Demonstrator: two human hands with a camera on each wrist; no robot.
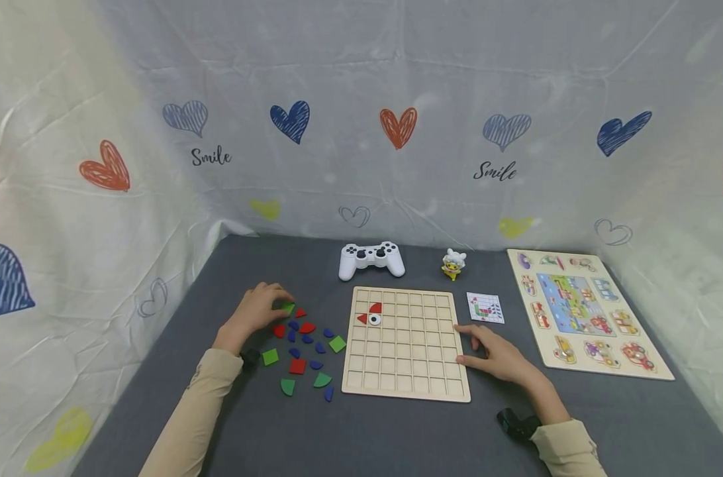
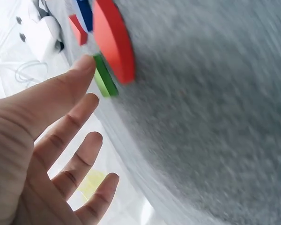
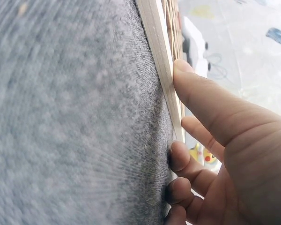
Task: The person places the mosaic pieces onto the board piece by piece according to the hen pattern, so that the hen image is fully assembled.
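My left hand [image 1: 257,314] is at the far side of a scatter of flat coloured shapes. Its thumb and forefinger reach a green piece [image 2: 104,77], which lies by the thumb tip in the left wrist view; the other fingers are spread. Close by lies a red piece [image 2: 115,44]. A square wooden grid board [image 1: 406,358] stands to the right of the shapes. On its upper left cells sit a red quarter-round [image 1: 376,308], a red triangle [image 1: 362,318] and a white eye disc [image 1: 375,319]. My right hand [image 1: 497,354] rests thumb and forefinger on the board's right edge.
Red, blue and green shapes, such as a red square [image 1: 298,366], lie left of the board. Behind it are a white game controller [image 1: 371,255] and a small figurine [image 1: 453,264]. A pattern card [image 1: 485,308] and a picture puzzle [image 1: 531,318] lie to the right.
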